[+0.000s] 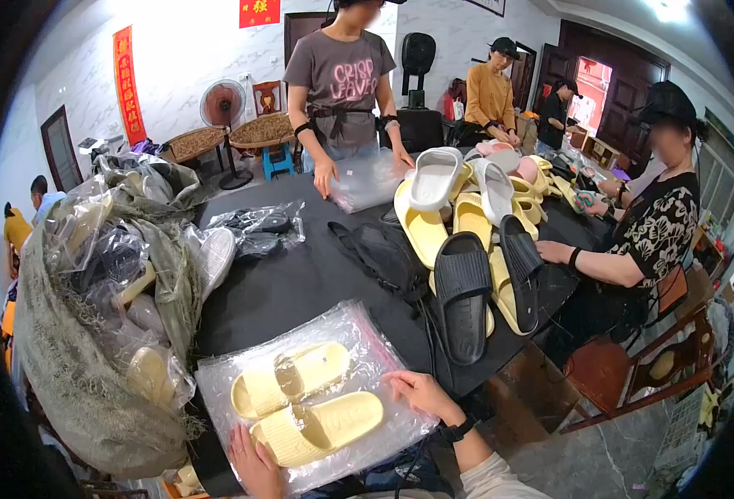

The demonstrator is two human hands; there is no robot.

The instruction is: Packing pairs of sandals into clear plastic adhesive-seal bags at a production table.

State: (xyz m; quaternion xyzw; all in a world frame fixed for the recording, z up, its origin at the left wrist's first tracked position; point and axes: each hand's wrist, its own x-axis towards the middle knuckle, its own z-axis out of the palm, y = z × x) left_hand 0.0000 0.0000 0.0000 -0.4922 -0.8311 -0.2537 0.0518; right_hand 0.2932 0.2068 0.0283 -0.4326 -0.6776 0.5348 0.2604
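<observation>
A pair of pale yellow slide slippers [318,420] lies side by side with a clear plastic bag [234,378] at the near edge of the table. Whether they are inside the bag or on top of it, I cannot tell. My left hand [254,461] rests at the bag's near left, its fingers apart and touching the heel side of the nearer slipper. On the bag's right part, my right hand [423,392] lies with fingers stretched out and nothing in them. A black band circles my right wrist.
A big greenish woven sack [76,366] of bagged slippers stands at left. Right of centre, loose yellow, grey and black slippers [463,291] are piled beside a black bag [379,262]. Across the table [259,274], a person handles clear bags [367,181]; another person [645,216] works at right.
</observation>
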